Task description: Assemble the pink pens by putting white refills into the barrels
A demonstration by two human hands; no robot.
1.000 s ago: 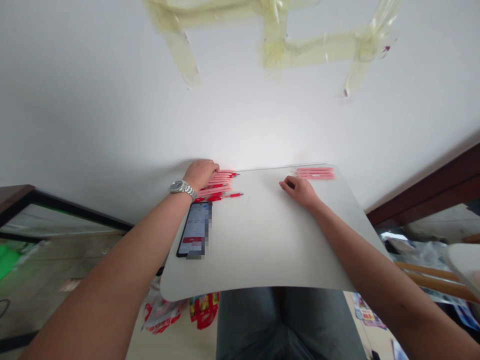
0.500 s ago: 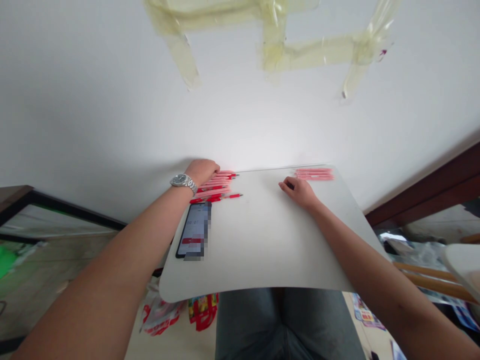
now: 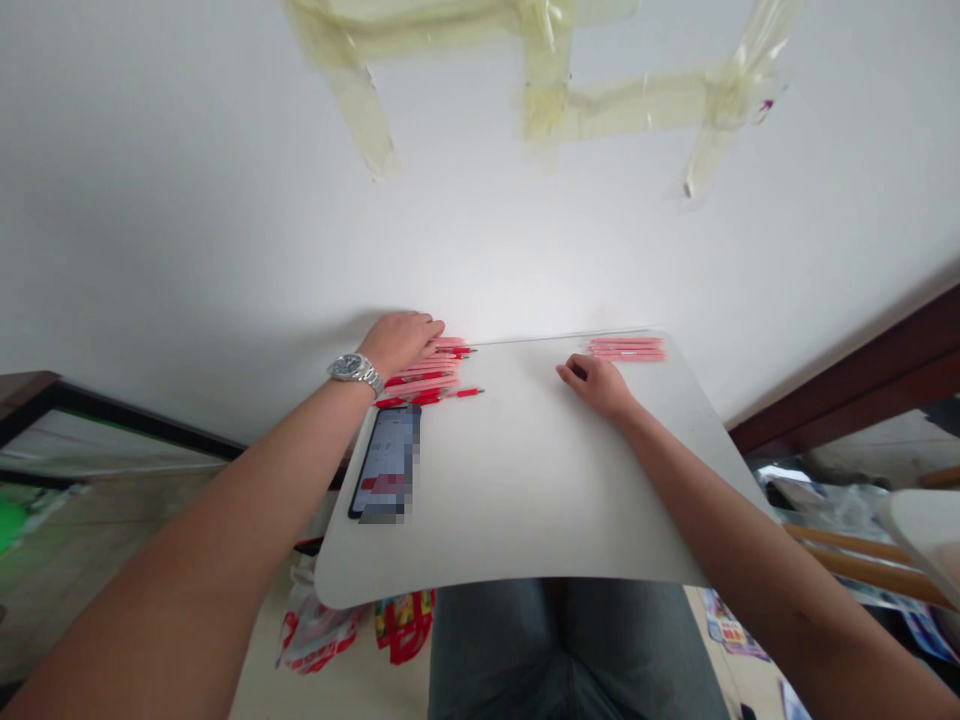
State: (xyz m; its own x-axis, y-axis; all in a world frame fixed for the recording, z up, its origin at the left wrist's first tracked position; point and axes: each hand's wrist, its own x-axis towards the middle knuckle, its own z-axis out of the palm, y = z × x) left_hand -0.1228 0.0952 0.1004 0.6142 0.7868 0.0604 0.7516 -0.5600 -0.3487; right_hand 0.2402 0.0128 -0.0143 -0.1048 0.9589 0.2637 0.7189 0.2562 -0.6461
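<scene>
My left hand (image 3: 405,342), with a metal watch on its wrist, is over the back of a pile of pink pens (image 3: 439,366) and red pens (image 3: 470,392) at the table's left side. Its fingers bend down onto the rearmost pens; the tips are partly hidden, so what they pinch cannot be made out. Loosely curled, my right hand (image 3: 598,384) rests on the white table (image 3: 517,480) with nothing visible in it. Just beyond it, at the back right, several pink pens (image 3: 628,349) lie side by side in a neat row.
A phone (image 3: 386,462) with its screen lit lies in front of the left pile. The wall (image 3: 495,240), with yellowed tape (image 3: 547,90) on it, borders the table's back edge. Bags (image 3: 405,622) are on the floor below. A white-topped stool (image 3: 926,535) stands at the right.
My left hand has shifted slightly left and up, its fingers lifting a little and spreading over the rear pens. My right hand stays in place.
</scene>
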